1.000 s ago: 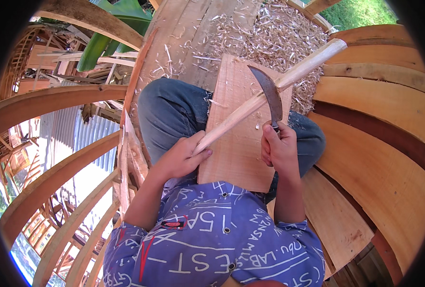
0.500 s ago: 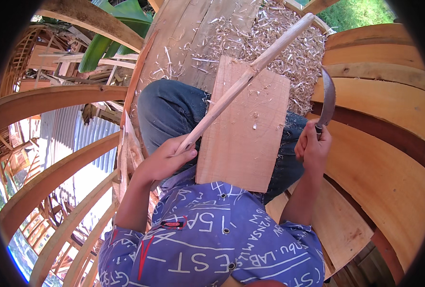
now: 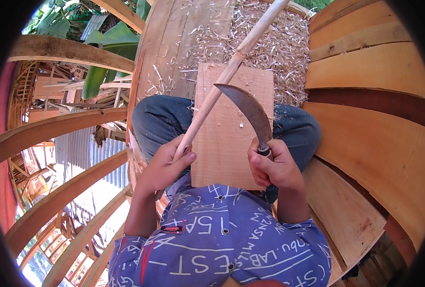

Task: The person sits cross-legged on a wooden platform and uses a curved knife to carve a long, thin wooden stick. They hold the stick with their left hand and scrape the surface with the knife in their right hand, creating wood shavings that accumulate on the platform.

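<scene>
My left hand [image 3: 170, 162] is closed round the near end of a long pale wooden stick [image 3: 215, 91]. The stick slants away to the upper right and has a knot partway along it. In my right hand [image 3: 275, 165] is a sickle [image 3: 251, 109], gripped by its dark handle. Its curved blade points up and left, with the tip close to the stick; whether they touch I cannot tell. A flat wooden board [image 3: 224, 158] rests across my lap beneath both, with a few small chips on it.
Curled wood shavings [image 3: 284, 62] lie thick on the plank floor [image 3: 174, 43] ahead. Wide wooden planks [image 3: 365, 129] wall the right side. Curved wooden rails [image 3: 59, 138] stand at my left, with corrugated metal sheet [image 3: 109, 158] and green leaves [image 3: 114, 45] beyond.
My right hand has brought the sickle leftward from beyond the board's right side to over the board, its blade now tilting toward the stick. My left hand keeps its hold.
</scene>
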`<state>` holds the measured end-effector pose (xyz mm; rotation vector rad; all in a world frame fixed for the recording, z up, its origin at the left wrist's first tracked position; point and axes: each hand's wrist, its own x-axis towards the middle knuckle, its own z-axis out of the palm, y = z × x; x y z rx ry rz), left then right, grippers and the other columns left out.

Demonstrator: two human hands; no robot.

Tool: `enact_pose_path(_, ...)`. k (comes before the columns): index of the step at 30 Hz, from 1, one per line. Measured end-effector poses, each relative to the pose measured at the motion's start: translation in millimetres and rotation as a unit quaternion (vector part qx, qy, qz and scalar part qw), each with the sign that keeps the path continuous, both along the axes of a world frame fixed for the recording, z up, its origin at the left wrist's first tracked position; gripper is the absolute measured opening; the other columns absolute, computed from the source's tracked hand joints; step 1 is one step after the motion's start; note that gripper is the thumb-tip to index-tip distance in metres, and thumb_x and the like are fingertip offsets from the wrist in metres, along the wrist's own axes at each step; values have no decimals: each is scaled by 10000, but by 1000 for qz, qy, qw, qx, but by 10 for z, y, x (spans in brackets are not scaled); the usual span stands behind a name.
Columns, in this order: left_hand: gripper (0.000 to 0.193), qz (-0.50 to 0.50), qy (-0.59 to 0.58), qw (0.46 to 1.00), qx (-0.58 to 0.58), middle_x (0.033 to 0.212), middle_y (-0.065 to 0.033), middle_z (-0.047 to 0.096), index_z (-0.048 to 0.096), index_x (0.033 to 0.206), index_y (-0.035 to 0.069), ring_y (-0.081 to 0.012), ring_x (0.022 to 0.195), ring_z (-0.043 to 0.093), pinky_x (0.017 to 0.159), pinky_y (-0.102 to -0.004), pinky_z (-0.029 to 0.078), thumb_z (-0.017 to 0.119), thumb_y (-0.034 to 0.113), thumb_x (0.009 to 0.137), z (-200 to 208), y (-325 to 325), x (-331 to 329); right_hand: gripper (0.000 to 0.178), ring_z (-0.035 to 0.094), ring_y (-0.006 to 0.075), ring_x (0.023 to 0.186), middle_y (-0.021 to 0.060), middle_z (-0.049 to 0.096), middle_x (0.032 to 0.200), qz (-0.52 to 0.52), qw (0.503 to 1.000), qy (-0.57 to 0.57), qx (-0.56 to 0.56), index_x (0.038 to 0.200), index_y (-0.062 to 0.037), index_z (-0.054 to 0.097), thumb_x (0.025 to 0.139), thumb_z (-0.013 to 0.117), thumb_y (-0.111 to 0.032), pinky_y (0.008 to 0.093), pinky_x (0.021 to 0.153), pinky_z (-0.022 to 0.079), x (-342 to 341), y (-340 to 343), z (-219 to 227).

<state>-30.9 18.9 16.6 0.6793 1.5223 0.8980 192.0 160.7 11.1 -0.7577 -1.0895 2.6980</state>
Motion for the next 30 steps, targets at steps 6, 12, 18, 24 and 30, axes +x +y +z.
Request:
enact_pose_path(6, 204, -47, 53, 997, -1, 745, 3, 445, 510, 922, 30, -88, 716, 407, 620, -270, 359, 606, 206, 885, -14, 21, 104, 130, 397, 16, 393, -59, 440, 513, 1, 999, -17, 33, 880, -42, 538, 933, 592, -148, 205, 359, 286, 117, -7, 76)
enact_pose_path(12, 238, -43, 57, 997, 11, 734, 43, 349, 488, 900, 44, -64, 690, 326, 592, -241, 292, 626, 232, 853, 108, 111, 263, 140, 413, -7, 517, -80, 469, 610, 21, 997, -14, 75, 841, -58, 554, 912, 628, -153, 194, 444, 303, 149, 17, 214)
enact_pose_path(18, 246, -56, 67, 996, 5, 720, 38, 361, 488, 897, 36, -58, 675, 329, 577, -236, 292, 625, 236, 854, 204, 150, 325, 125, 385, 1, 529, -72, 442, 612, 2, 981, -21, 193, 815, -53, 540, 878, 640, -95, 194, 464, 282, 131, -25, 222)
enact_pose_path(24, 198, -58, 84, 994, 35, 690, 1, 452, 522, 921, 31, -72, 635, 423, 545, -261, 353, 628, 191, 872, 171, 126, 349, 121, 367, 12, 584, -77, 438, 643, 10, 978, -14, 206, 810, -47, 553, 869, 649, -89, 208, 504, 288, 139, -28, 224)
enact_pose_path(30, 197, -67, 99, 992, 45, 675, -11, 452, 525, 918, 29, -79, 614, 430, 534, -268, 352, 614, 202, 883, 174, 118, 355, 118, 371, 9, 579, -76, 441, 643, 13, 978, -14, 206, 817, -46, 555, 870, 649, -93, 205, 502, 287, 140, -39, 182)
